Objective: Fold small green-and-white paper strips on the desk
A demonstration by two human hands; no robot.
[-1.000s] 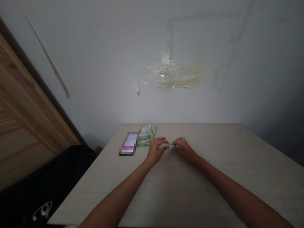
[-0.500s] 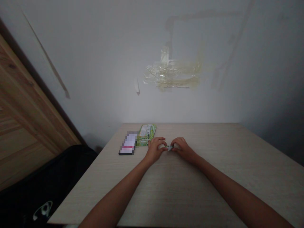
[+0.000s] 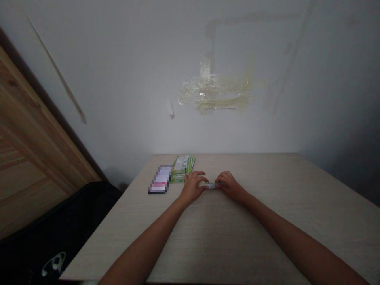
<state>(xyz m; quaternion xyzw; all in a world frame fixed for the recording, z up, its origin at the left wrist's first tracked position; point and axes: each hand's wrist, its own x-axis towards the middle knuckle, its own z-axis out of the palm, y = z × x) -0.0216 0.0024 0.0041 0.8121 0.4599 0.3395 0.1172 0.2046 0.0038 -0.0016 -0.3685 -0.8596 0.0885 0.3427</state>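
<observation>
A small, flat, green-and-white piece (image 3: 211, 185), apparently paper or card, lies between my hands just above or on the table; its exact kind is too small to make out. My left hand (image 3: 193, 186) pinches its left end between thumb and curved fingers. At the right end, my right hand (image 3: 228, 184) grips it with thumb and fingertips closed together. Part of the piece is hidden by the fingers. Just behind my left hand lies a stack of green-and-white printed packets or cards (image 3: 183, 164).
A pixelated phone (image 3: 160, 180) lies left of the stack. The pale wooden table (image 3: 267, 174) meets a wall with peeling tape (image 3: 215, 93). Left of the table are a dark bag or cloth (image 3: 89, 209) and a wooden panel (image 3: 32, 118).
My right hand has shifted slightly right, and more of the small piece shows between the hands, looking flatter. My left hand has hardly moved.
</observation>
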